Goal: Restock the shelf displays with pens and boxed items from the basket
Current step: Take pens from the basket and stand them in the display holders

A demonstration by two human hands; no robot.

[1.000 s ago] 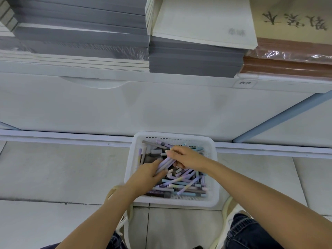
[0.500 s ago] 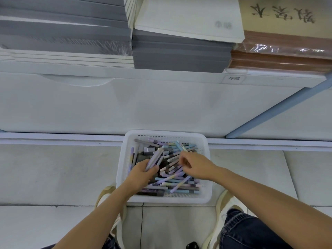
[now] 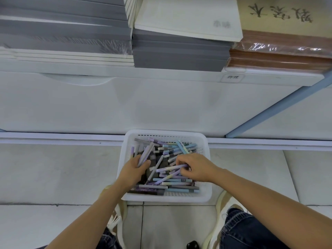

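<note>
evidently pens are being bunched for shelving: a bundle (image 3: 145, 155) is clenched in the left hand (image 3: 133, 170), while a lilac pen (image 3: 170, 167) is pinched by the right hand (image 3: 195, 168) inside the basket (image 3: 206, 193).

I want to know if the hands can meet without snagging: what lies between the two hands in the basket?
In the head view, loose pens and a dark box lie between the left hand and right hand, inside the white basket; the stretch is not bare.

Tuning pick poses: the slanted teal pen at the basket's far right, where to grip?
Take the teal pen mid-barrel from above, grip across its width. It lies tilted on top of the pile in the white basket, barrel exposed; the ends sit among neighbouring pens.
</note>
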